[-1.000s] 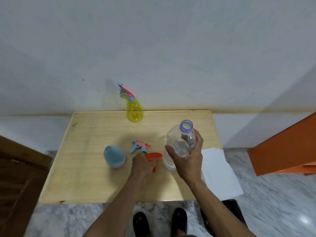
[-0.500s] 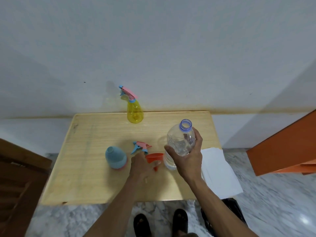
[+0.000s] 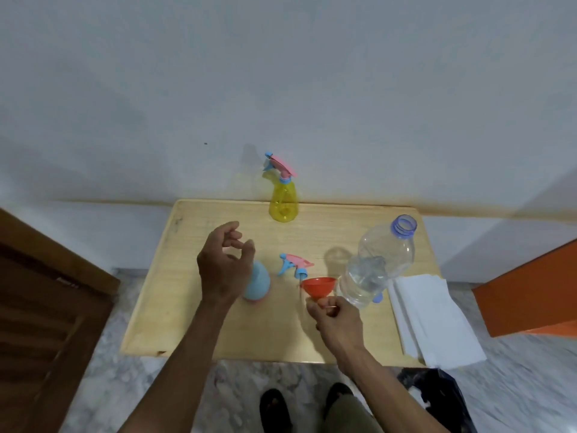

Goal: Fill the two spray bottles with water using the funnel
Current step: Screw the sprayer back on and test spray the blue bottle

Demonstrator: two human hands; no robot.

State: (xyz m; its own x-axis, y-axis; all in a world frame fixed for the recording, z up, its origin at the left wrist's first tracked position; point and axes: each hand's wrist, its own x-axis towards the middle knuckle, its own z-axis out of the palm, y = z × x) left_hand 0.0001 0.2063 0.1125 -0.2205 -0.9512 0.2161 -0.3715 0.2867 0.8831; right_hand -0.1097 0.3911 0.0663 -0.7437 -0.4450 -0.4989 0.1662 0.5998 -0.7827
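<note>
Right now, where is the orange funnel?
In the head view the orange funnel is right of centre on the wooden table, its spout pinched by the right hand, between the loose spray head and the water bottle.

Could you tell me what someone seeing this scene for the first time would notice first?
Most likely the right hand pinching the stem of the bright orange funnel near the middle of the wooden table, beside the big clear water bottle, open at the top. The left hand hovers with loosely curled fingers over the uncapped blue spray bottle. The yellow spray bottle stands at the far edge by the wall, its pink trigger head on.
</note>
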